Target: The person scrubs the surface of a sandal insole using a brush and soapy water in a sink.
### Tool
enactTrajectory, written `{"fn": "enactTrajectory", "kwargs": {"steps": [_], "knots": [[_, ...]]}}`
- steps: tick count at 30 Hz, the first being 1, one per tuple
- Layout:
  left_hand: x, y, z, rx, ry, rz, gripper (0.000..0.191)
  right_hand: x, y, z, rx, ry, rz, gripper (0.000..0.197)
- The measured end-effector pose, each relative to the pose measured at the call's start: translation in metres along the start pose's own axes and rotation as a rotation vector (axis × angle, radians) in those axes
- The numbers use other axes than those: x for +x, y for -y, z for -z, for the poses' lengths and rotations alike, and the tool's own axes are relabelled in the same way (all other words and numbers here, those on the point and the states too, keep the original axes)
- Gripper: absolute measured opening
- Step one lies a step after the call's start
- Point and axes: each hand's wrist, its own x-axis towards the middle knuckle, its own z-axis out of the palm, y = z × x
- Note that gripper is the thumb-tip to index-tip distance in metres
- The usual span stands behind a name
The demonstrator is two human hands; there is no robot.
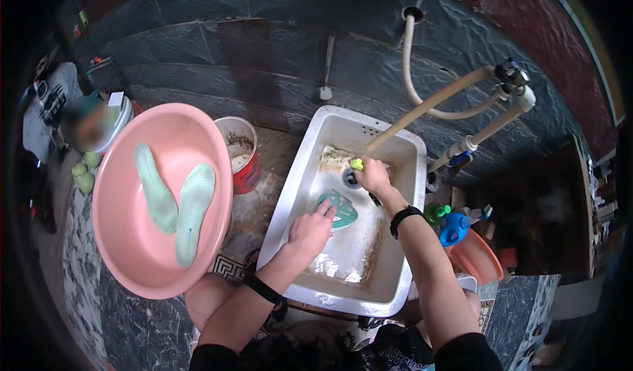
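In the white sink (292,200), my left hand (312,225) has its fingertips on a teal item (346,212) with pale patches, perhaps a shoe part. The hand steadies it against the sink floor and hides its near left side. My right hand (374,176) is closed around a small yellow-green object (356,164), one end of which sticks out of the fist. That hand is over the drain (351,178), partly covering it. What lies under the right palm is hidden. A beige hose (430,103) reaches down into the sink just beyond my right hand.
Left of the sink stands a pink basin (123,242) with two pale green insoles (196,213). A red bucket (247,176) is between them. Pipes with a blue-handled valve (460,159) run along the right wall. A blue bottle (453,228) and orange basin (477,257) sit right.
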Motion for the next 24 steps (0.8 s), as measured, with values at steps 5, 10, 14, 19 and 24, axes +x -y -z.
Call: {"fn": "enactTrajectory", "kwargs": {"steps": [5, 10, 14, 19, 24], "knots": [[-0.002, -0.002, -0.004, 0.033, -0.013, -0.043, 0.063, 0.002, 0.019, 0.008, 0.045, -0.068, -0.076, 0.025], [-0.002, -0.004, -0.006, 0.04, -0.034, -0.076, 0.062, 0.007, 0.002, 0.015, -0.025, -0.071, 0.024, 0.027], [-0.004, -0.005, -0.003, 0.052, -0.024, -0.075, 0.062, 0.013, 0.003, 0.017, -0.105, -0.033, 0.049, 0.024], [-0.004, -0.008, -0.003, 0.06, -0.02, -0.078, 0.061, 0.022, -0.018, 0.012, -0.199, -0.022, 0.086, 0.022], [-0.007, -0.003, -0.004, 0.052, -0.034, -0.071, 0.06, 0.015, 0.008, 0.019, -0.25, -0.018, 0.067, 0.021]]}}
